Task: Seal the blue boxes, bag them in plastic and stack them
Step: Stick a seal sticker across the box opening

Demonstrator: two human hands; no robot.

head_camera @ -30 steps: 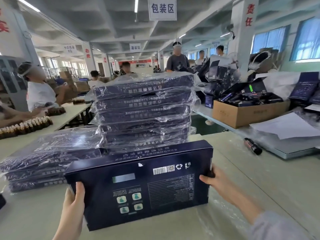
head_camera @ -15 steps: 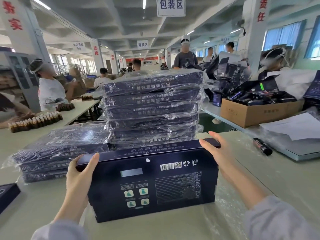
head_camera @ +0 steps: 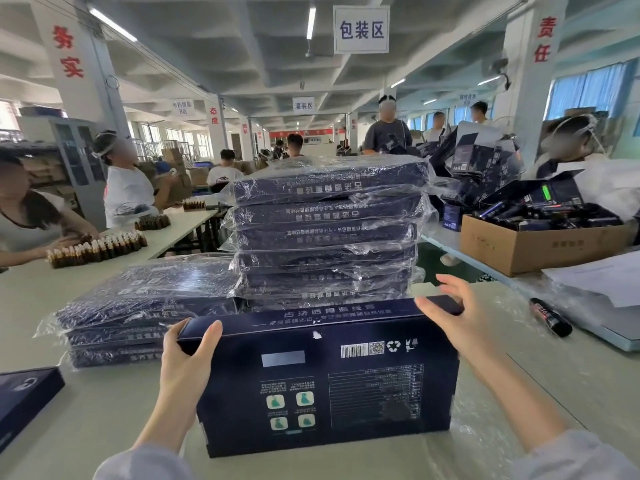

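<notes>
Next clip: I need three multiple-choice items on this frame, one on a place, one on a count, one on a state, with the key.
1. Where does the black marker lie?
A) on the table, right of the blue box
B) on the floor
C) on top of the blue box

2. How many green icons are on the box's face?
A) two
B) four
C) six

3. How is the right hand?
A) clenched in a fist
B) open, fingers spread at the box's top right corner
C) out of view

Key: 1 A, it lies on the table beyond the right hand; 2 B, two rows of two; 3 B, its fingers are straight and apart.
</notes>
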